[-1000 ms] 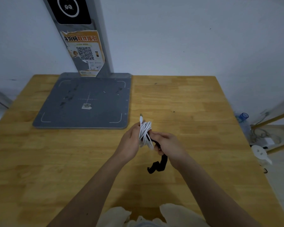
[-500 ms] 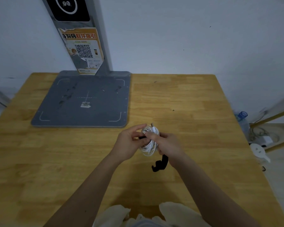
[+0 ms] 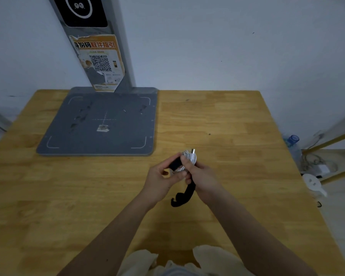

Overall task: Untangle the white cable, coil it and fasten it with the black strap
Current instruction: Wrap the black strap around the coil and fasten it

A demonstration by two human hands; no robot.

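Observation:
The white cable (image 3: 191,157) is a small coil held above the wooden table (image 3: 237,126), with a metal plug end poking up at its top. My right hand (image 3: 202,176) grips the coil from the right, thumb over its front. The black strap (image 3: 184,196) passes across the coil under my fingers, and its long free end hangs down below my right hand in a curl. My left hand (image 3: 161,180) pinches the strap's upper end at the coil's left side. Most of the coil is hidden by my fingers.
A grey square base plate (image 3: 100,124) with a tall grey post (image 3: 96,46) bearing a QR-code poster stands at the table's back left. Off the right edge, on the floor, lie a blue-capped bottle (image 3: 293,141), loose cables and a white round object (image 3: 313,183).
The coil has turned from upright loops in my left hand to a flat bundle between both hands. The black strap now lies across the coil, pinched by my left fingers.

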